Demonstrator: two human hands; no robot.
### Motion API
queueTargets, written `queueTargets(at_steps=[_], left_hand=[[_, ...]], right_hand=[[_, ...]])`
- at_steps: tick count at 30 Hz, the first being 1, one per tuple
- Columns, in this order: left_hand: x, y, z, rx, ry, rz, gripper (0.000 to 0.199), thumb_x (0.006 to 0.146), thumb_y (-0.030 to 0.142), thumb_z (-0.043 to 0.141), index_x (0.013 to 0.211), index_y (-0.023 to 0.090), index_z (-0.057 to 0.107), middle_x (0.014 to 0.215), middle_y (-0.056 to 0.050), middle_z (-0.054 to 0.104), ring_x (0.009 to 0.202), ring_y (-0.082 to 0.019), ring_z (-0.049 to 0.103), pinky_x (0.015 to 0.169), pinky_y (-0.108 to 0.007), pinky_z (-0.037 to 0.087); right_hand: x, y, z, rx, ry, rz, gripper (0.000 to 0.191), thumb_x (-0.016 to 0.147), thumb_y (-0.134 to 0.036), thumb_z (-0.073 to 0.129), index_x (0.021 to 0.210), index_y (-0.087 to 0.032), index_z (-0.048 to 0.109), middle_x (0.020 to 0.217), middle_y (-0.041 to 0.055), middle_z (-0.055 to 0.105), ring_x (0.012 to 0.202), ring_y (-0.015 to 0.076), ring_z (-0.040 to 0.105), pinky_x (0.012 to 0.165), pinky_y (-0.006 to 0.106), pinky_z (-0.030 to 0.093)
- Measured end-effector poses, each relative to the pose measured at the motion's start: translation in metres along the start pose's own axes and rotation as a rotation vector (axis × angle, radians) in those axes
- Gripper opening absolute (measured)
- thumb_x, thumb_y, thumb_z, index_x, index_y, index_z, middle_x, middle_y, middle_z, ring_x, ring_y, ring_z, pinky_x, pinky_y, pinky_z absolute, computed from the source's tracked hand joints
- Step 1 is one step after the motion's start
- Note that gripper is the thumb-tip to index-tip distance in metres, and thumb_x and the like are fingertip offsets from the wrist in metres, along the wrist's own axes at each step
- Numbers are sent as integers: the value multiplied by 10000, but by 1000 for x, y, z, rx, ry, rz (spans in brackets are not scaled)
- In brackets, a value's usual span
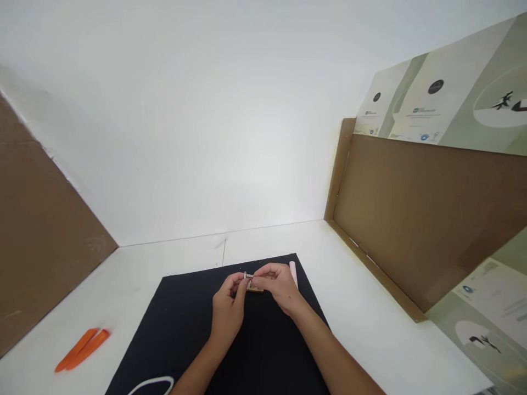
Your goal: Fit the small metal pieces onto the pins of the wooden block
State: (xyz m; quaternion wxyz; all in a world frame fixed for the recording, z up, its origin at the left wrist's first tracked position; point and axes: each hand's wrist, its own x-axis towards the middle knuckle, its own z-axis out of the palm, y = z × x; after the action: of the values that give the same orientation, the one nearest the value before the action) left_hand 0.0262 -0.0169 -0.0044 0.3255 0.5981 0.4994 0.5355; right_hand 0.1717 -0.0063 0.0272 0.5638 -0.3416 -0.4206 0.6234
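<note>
Both of my hands work close together above a black mat (164, 334). My left hand (228, 310) and my right hand (276, 285) pinch a small wooden block (256, 287) between their fingers, and much of it is hidden by them. A thin metal pin or screw (248, 276) sticks out at its top left, held by my fingertips. Just beyond my right hand, a pale pink strip (293, 273) lies on the mat's far edge.
Two orange plastic pry tools (82, 349) lie on the white table at the left. A white cord (152, 385) curves at the mat's near edge. Brown cardboard panels (415, 219) stand at the right and left, with a white wall ahead.
</note>
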Motion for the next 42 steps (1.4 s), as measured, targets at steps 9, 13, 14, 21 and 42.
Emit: queueTargets(at_steps=[9, 13, 14, 21, 42], left_hand=[[-2, 4, 1, 19, -61, 69, 270, 899, 397, 541, 1014, 194, 677, 1020, -75, 723, 894, -220, 685, 813, -313, 525], [-1, 2, 1, -39, -38, 38, 261, 894, 387, 554, 1019, 188, 670, 1015, -71, 728, 925, -219, 690, 832, -314, 532], [-1, 1, 1, -52, -33, 27, 258, 891, 388, 557, 1010, 187, 668, 1010, -69, 731, 919, -218, 692, 829, -313, 535], [1, 3, 1, -83, -12, -9, 261, 888, 404, 559, 982, 175, 642, 984, -71, 733, 884, -210, 693, 815, -312, 540], [0, 8, -1, -14, -84, 74, 257, 894, 383, 540, 1000, 199, 684, 985, -64, 730, 839, -202, 681, 783, -308, 528]], right_hand=[[5, 5, -5, -96, 58, -76, 259, 619, -341, 839, 773, -167, 726, 648, 38, 713, 659, 199, 677, 715, 333, 524], [4, 4, -6, -59, 22, -60, 310, 643, -374, 833, 848, -162, 739, 687, 46, 725, 697, 195, 681, 768, 337, 519], [4, 4, -6, -47, 5, -59, 306, 653, -380, 830, 851, -164, 739, 689, 46, 726, 700, 193, 681, 771, 335, 518], [4, 6, -8, -19, -75, -59, 266, 695, -389, 809, 824, -169, 732, 671, 36, 723, 683, 172, 679, 760, 315, 519], [2, 7, -8, -137, 29, -61, 234, 610, -320, 858, 715, -170, 713, 688, 43, 728, 676, 186, 679, 677, 309, 537]])
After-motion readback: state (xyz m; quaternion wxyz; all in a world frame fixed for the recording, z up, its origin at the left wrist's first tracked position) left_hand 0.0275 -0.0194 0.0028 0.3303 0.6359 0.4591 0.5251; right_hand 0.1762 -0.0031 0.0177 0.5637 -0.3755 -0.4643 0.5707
